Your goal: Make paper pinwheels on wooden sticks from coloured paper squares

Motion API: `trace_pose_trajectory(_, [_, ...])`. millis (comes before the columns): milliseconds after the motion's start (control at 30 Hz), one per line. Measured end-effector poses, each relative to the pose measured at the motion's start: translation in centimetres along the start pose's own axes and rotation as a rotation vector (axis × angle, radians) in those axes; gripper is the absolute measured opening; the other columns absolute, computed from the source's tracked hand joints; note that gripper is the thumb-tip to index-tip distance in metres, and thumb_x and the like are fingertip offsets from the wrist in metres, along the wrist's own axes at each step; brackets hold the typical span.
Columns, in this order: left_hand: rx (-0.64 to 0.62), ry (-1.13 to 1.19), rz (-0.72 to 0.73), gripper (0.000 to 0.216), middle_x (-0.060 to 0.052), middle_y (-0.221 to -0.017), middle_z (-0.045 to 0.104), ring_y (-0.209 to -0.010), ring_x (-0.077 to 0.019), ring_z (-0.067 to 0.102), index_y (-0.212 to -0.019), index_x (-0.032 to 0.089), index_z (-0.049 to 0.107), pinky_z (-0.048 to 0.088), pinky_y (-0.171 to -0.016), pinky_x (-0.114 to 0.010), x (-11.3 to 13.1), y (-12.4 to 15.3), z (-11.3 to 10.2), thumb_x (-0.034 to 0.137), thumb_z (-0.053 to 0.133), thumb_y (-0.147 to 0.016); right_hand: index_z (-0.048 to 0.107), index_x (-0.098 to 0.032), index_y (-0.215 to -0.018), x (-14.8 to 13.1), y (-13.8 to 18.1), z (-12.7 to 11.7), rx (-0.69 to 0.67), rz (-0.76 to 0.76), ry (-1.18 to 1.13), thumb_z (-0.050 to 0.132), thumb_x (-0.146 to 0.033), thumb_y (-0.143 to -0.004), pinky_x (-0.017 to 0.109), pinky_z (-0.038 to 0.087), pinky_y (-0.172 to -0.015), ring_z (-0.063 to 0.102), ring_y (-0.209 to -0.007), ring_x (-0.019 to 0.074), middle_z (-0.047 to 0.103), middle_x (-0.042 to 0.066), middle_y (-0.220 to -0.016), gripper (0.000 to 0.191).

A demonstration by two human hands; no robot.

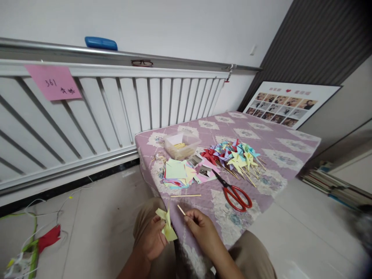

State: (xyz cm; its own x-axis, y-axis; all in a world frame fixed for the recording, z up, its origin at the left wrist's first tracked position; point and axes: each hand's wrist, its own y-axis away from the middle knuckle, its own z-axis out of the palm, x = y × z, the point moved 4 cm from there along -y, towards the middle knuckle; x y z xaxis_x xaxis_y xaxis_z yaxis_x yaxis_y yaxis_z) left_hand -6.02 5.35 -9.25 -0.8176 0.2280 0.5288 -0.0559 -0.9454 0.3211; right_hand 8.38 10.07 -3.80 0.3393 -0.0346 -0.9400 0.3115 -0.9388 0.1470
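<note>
Here, the left hand (pixel 152 234) pinches a folded yellow paper pinwheel (pixel 166 224) between thumb and fingers, just off the near table edge. The right hand (pixel 200 228) grips a short wooden stick (pixel 181 210) by its lower end. The stick's long axis tilts up and left, its free tip near the pinwheel but apart from it. Beyond, on the patterned cloth (pixel 276 147), lie another stick (pixel 186 195), red scissors (pixel 236 193), cut paper squares (pixel 177 172) and a heap of finished pinwheels (pixel 235 155).

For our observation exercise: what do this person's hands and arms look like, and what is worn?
The left hand and right hand are bare: no gloves, rings or watch show. The forearms are uncovered, no sleeves in view. Tan trousers cover the knees.
</note>
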Motion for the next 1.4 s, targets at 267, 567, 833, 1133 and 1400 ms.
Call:
trace_pose_trajectory(267, [-0.167,0.027,-0.054,0.019,0.0,-0.074,0.061,-0.064,-0.0106,0.055,-0.078,0.018,0.068,0.044,-0.058,-0.022,-0.9,0.8,0.6,0.027,0.079,-0.065,0.052,-0.021,-0.073,0.9,3.8,2.1,-0.019,0.192,-0.321,0.054,-0.039,-0.079,0.021,0.031,-0.043,0.037,-0.044,0.009,0.042,-0.009,-0.05,0.019])
trace_pose_trajectory(567, [-0.349,0.066,-0.012,0.026,0.002,-0.065,0.056,-0.057,-0.0093,0.051,-0.063,0.018,0.059,0.04,-0.053,-0.021,-0.7,2.8,5.5,0.031,0.081,-0.062,0.057,-0.018,-0.073,-1.1,7.1,1.8,-0.022,0.154,-0.492,0.06,-0.033,-0.08,0.018,0.036,-0.048,0.043,-0.051,0.0066,0.053,-0.005,-0.06,0.017])
trace_pose_trajectory(833, [-0.396,-0.079,0.004,0.03,0.001,-0.063,0.053,-0.05,-0.0094,0.041,-0.067,0.019,0.06,0.027,-0.046,-0.025,-0.8,4.1,7.2,0.041,0.08,-0.061,0.053,-0.019,-0.072,-2.2,9.3,1.2,-0.046,0.153,-0.49,0.059,-0.038,-0.08,0.016,0.028,-0.039,0.038,-0.043,0.0053,0.047,-0.008,-0.055,0.021])
trace_pose_trajectory(1133, [-0.356,-0.011,0.049,0.029,0.004,-0.063,0.048,-0.055,-0.0068,0.043,-0.062,0.016,0.056,0.033,-0.052,-0.02,-0.7,4.7,7.9,0.031,0.081,-0.062,0.05,-0.021,-0.072,-2.2,10.0,1.4,-0.052,0.13,-0.466,0.055,-0.04,-0.082,0.017,0.024,-0.038,0.03,-0.039,0.0051,0.042,-0.011,-0.048,0.022])
trace_pose_trajectory(1400, [-0.335,-0.013,0.075,0.035,0.005,-0.062,0.045,-0.053,-0.0062,0.041,-0.06,0.016,0.052,0.032,-0.051,-0.019,-0.5,4.8,8.1,0.032,0.082,-0.06,0.05,-0.021,-0.072,-2.4,9.9,1.7,-0.04,0.145,-0.508,0.06,-0.042,-0.08,0.017,0.023,-0.039,0.03,-0.04,0.005,0.043,-0.01,-0.048,0.025])
